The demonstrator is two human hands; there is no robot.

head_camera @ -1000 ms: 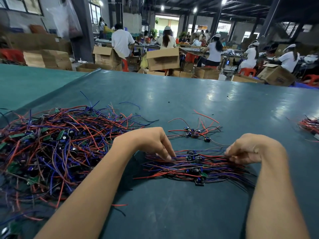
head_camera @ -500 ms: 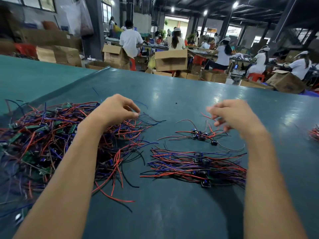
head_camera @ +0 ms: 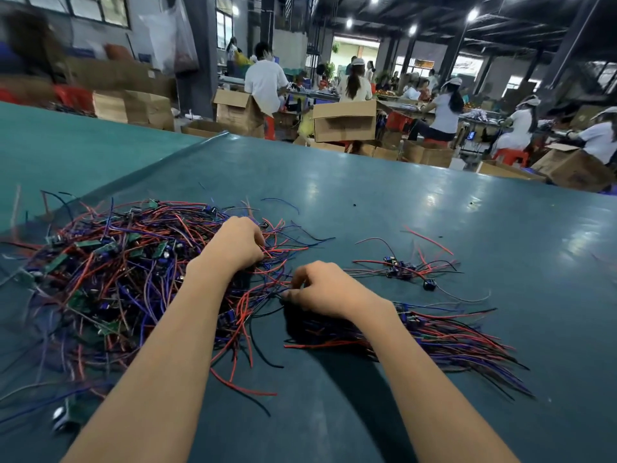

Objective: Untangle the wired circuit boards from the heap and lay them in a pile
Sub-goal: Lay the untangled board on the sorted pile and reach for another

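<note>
Teal, glossy table [head_camera: 367, 202] carries the heap [head_camera: 117, 272] of wired boards at 9 o'clock, where your left hand [head_camera: 237, 243] grips its wires and your right hand [head_camera: 322, 290] pinches strands at its edge, with the pile [head_camera: 460, 339] at 4 o'clock and cardboard boxes [head_camera: 344, 125] and seated workers [head_camera: 445, 110] at 12 o'clock.

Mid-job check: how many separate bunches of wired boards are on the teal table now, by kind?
Large tangled heap of red, blue and black wired circuit boards: 1
Tidy pile of wired boards, wires laid parallel: 1
Small loose cluster of wired boards: 1
Total: 3
</note>
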